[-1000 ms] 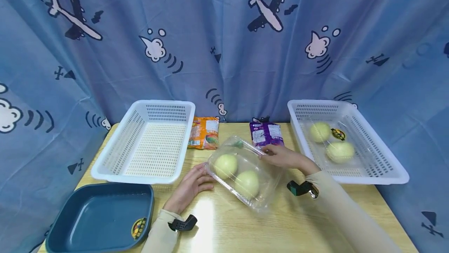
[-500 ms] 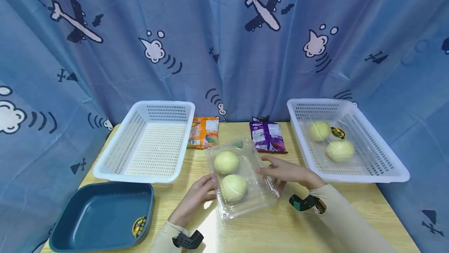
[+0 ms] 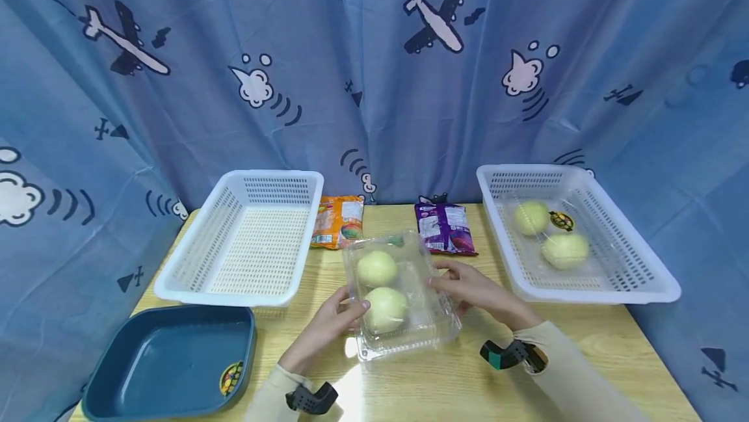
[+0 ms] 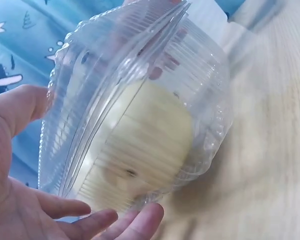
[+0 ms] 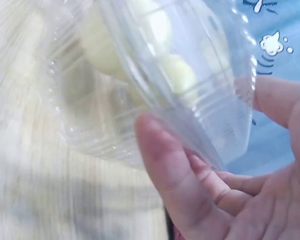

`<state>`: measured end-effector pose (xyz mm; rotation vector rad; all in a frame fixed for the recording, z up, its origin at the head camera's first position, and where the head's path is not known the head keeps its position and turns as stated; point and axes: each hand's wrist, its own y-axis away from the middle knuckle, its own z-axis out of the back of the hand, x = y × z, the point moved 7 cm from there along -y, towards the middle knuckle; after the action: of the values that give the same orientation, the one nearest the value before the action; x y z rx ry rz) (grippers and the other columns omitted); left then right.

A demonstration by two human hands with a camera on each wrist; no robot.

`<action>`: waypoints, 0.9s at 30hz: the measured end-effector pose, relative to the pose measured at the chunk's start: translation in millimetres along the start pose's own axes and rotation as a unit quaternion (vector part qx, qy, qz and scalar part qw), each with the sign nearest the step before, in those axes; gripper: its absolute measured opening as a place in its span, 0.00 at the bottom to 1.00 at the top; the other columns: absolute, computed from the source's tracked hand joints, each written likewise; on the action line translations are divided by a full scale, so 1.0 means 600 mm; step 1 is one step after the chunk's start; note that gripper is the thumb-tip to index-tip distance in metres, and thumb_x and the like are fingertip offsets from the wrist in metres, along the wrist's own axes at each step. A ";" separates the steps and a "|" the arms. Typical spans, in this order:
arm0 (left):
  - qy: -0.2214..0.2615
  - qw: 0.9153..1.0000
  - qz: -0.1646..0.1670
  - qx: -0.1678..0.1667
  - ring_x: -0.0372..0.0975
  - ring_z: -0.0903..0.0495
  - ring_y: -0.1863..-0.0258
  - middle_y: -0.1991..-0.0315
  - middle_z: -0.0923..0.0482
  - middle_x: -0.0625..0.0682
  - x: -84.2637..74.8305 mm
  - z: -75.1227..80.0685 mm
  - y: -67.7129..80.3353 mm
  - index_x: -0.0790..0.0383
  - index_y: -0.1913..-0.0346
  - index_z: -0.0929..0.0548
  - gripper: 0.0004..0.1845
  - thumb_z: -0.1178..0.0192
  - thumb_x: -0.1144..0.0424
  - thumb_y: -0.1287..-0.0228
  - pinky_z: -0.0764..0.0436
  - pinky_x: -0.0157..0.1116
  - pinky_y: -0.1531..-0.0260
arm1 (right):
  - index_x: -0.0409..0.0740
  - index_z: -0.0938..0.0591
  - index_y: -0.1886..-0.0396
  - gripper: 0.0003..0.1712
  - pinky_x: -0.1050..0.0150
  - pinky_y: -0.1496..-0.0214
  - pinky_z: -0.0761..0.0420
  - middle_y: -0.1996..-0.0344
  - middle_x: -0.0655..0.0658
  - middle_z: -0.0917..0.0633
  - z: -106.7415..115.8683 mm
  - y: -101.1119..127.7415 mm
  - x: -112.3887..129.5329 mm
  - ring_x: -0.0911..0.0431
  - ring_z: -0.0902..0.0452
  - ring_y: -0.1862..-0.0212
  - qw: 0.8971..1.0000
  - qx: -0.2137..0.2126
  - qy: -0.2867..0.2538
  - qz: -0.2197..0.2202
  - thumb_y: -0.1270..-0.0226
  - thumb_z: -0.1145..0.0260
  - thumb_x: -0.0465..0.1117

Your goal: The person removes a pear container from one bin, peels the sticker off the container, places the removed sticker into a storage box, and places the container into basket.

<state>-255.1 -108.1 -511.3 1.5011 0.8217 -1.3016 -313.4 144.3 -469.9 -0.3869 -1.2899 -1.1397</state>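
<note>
A clear plastic clamshell box is held over the front middle of the table in the head view. Two pale yellow-green round fruits lie inside: a far fruit and a near fruit. My left hand grips the box's left side, thumb over the lid and fingers below. At the right side my right hand holds the edge between thumb and fingers. The left wrist view shows the ribbed box wall with fruit behind it. In the right wrist view, fingers curl at the box's lower edge.
To the left stand a white basket and a blue tray. The white basket at right holds a similar box with two fruits. An orange packet and a purple packet lie by the curtain.
The box has turned so its long side points more straight away from me. My right hand has moved down along its edge, and my left thumb has come over the lid.
</note>
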 end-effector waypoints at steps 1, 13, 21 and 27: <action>-0.008 1.000 -0.001 -0.005 0.51 0.19 0.44 0.31 0.32 0.71 -0.007 0.003 0.001 0.67 0.21 0.49 0.45 0.41 0.46 0.28 0.21 0.51 0.39 | 0.35 0.38 0.24 0.40 0.62 0.73 0.16 0.53 0.36 0.15 0.001 0.000 0.008 0.57 0.20 0.61 1.000 -0.006 0.000 0.003 0.27 0.37 0.50; -0.111 0.992 -0.015 -0.062 0.52 0.20 0.42 0.27 0.33 0.66 -0.122 0.066 0.018 0.66 0.22 0.42 0.43 0.39 0.47 0.31 0.20 0.54 0.40 | 0.36 0.41 0.23 0.44 0.56 0.63 0.13 0.36 0.31 0.23 0.003 0.006 0.095 0.47 0.22 0.40 0.999 -0.030 -0.018 0.031 0.27 0.37 0.55; -0.150 0.989 0.003 0.002 0.44 0.20 0.50 0.38 0.24 0.61 -0.186 0.132 0.018 0.63 0.25 0.35 0.36 0.43 0.46 0.27 0.19 0.45 0.44 | 0.39 0.40 0.23 0.42 0.55 0.59 0.12 0.42 0.33 0.19 -0.012 -0.028 0.160 0.51 0.17 0.50 0.998 0.004 -0.043 0.044 0.25 0.39 0.56; -0.138 0.990 0.017 0.004 0.38 0.19 0.63 0.44 0.21 0.60 -0.216 0.188 0.017 0.68 0.27 0.33 0.33 0.44 0.49 0.26 0.18 0.39 0.50 | 0.42 0.38 0.24 0.39 0.53 0.57 0.11 0.41 0.33 0.20 -0.036 -0.061 0.211 0.50 0.17 0.50 0.998 0.016 -0.039 0.039 0.25 0.40 0.56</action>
<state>-310.1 -205.3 -380.8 1.2974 0.6105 -1.4486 -348.9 55.2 -376.8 -0.4581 -1.3489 -1.0460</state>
